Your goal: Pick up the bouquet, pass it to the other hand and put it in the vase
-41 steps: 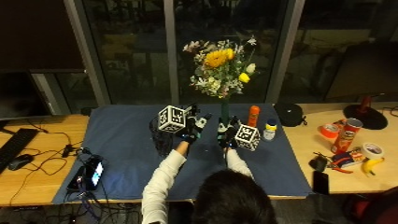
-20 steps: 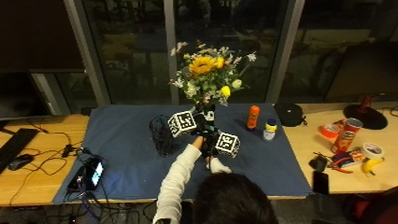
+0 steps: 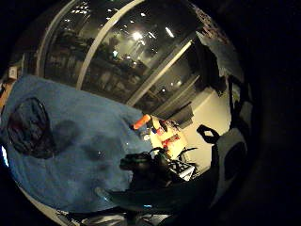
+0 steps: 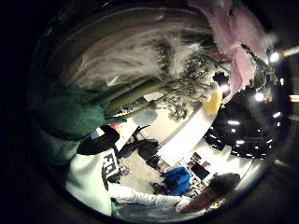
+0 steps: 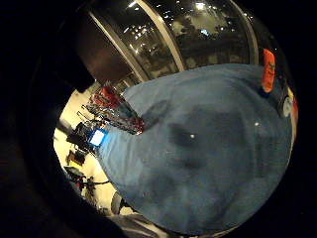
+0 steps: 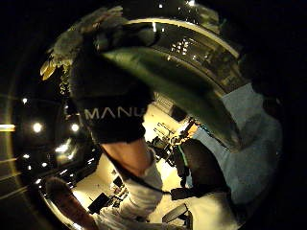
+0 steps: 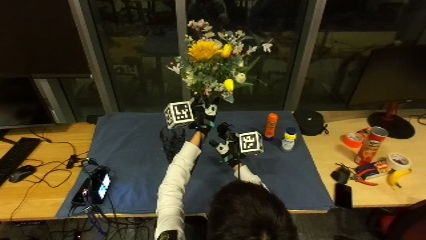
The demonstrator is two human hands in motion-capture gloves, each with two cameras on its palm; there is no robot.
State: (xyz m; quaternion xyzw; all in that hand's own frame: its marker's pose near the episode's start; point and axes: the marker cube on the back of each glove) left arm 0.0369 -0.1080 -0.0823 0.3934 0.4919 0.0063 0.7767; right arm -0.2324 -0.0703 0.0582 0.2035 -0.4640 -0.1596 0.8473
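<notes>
The bouquet has drifted left across the blue cloth since half a second ago, and the left hand now has it alone, fingers wrapped round the stems just under the blooms, flowers upright and high over the table. The right hand has dropped away beside it and low, nothing in it; its fingers look loosely curled, though the outside view is too crowded to be sure. So the pass looks done, and what remains is the drop into the dark vase, which stands on the cloth just below and to the left of the holding hand. Here is the risk: that vase looks dark and see-through, hard to read against the cloth, and its mouth is hidden behind the forearm. If the stems come down off-centre they could catch the rim and tip it over. The orange bottle and the small white bottle stand well apart to the right, so they seem out of harm's way.
</notes>
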